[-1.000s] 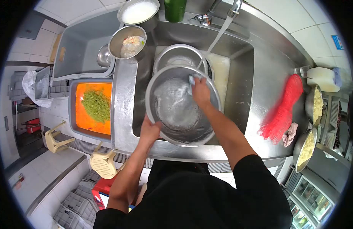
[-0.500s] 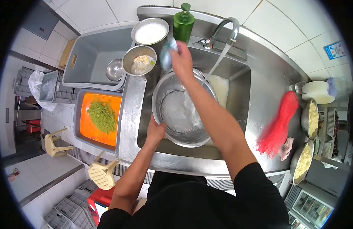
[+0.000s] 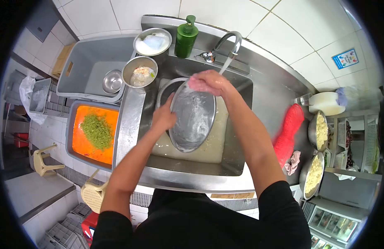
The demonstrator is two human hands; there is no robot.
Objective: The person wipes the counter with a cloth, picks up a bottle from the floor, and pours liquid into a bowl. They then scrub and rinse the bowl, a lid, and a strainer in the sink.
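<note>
Head view. From my remote seat I log three changes.

1. Scrub pad (image 3: 156, 40): a half-second ago it is in my right hand; now it lies on the foam in the suds bowl (image 3: 163, 54), at the bench's back left, beside the green soap bottle (image 3: 186, 45).

2. Metal basin (image 3: 185, 137): opening fairly face-up in the earlier frames, now tipped up steeply over the left half of the sink (image 3: 192, 164). White suds streak its inner face. Another metal vessel (image 3: 160, 96) shows behind its left rim, and cloudy water (image 3: 214, 151) lies on the sink floor.

3. Right hand (image 3: 210, 82): back from the suds bowl, now at the basin's upper right rim, just under the tap (image 3: 234, 50). The running stream (image 3: 227, 65) comes down at this hand.

Fingers: my left hand (image 3: 164, 117) is closed on the basin's left rim, some fingertips hidden. The right fingers are bunched close together, blurred and pinkish; I cannot tell whether they grip the rim or only touch it. No pad shows in them.

Reading (judgement): with the pad set down and the basin tilted, the left hand probably bears most of the basin's weight. The wet, sudsy metal should be slippery, so a loose hold there could let it slide into the sink.
</note>
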